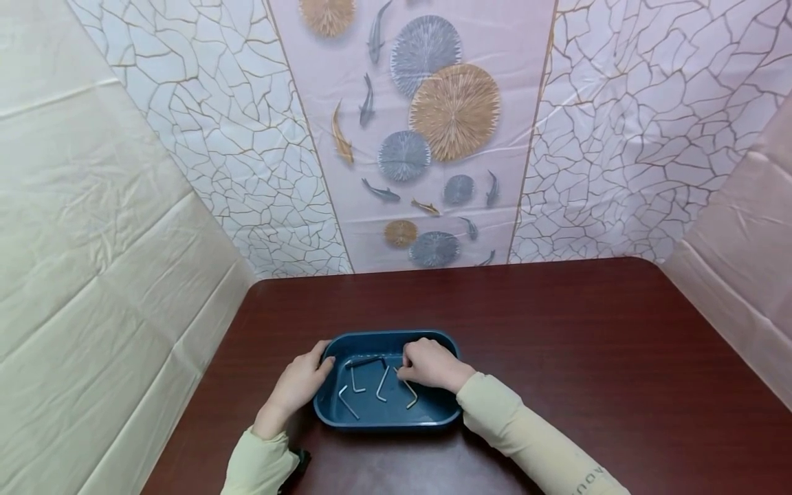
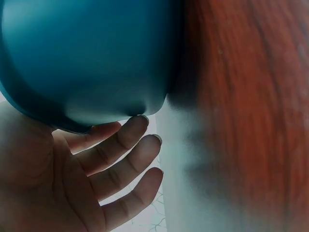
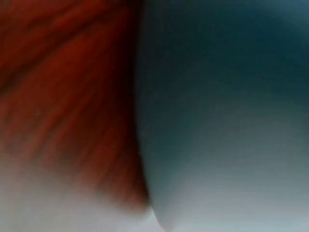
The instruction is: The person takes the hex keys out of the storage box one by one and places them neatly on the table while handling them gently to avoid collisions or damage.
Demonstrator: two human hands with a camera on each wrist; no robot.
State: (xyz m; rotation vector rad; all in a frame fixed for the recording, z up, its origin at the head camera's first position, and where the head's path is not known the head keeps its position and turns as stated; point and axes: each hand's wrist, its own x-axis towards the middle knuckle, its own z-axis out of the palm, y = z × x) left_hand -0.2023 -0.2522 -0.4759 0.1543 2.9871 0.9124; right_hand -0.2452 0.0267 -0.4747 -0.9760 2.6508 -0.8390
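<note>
A dark blue tray (image 1: 383, 423) stands on the table with several L-shaped hex keys in it. My left hand (image 1: 301, 380) grips its left end, thumb over the rim and fingers along the outer wall; the left wrist view shows those fingers (image 2: 130, 137) spread, some touching the wall. My right hand (image 1: 431, 364) reaches over the right side into the tray, fingers curled, thumb and fingertips pinching a hex key (image 1: 413, 397) near its upper end. Left of it lie silver hex keys (image 1: 383, 383), (image 1: 349, 403) and a black one (image 1: 366, 361). The right wrist view shows only the tray's outer wall (image 3: 217, 106), blurred.
The dark red wooden table (image 1: 557, 357) extends around the tray. Patterned cloth (image 1: 433, 137) hangs behind its far edge, with pale cloth walls (image 1: 124, 275) at the sides. A small black item (image 1: 301, 462) shows beside the left sleeve.
</note>
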